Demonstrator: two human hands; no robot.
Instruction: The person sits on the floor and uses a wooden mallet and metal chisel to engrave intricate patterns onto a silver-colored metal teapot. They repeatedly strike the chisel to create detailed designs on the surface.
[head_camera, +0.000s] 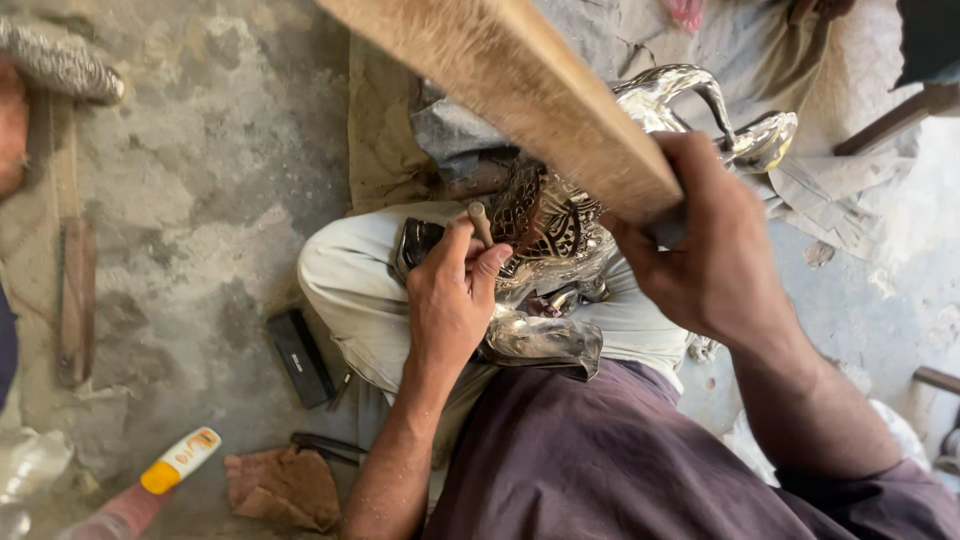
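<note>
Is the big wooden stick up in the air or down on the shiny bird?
Up in the air. The right hand grips the wooden stick raised slanting above the shiny metal bird, near the camera.

Soft daylight, blurred near plank (520, 95)

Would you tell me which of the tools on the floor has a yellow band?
The pink-handled tool at bottom left; the black bar and the long file farther up show no yellow.

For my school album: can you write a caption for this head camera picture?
Left hand holds a small punch on a shiny silver bird figure; right hand lifts a wooden bat.
</note>
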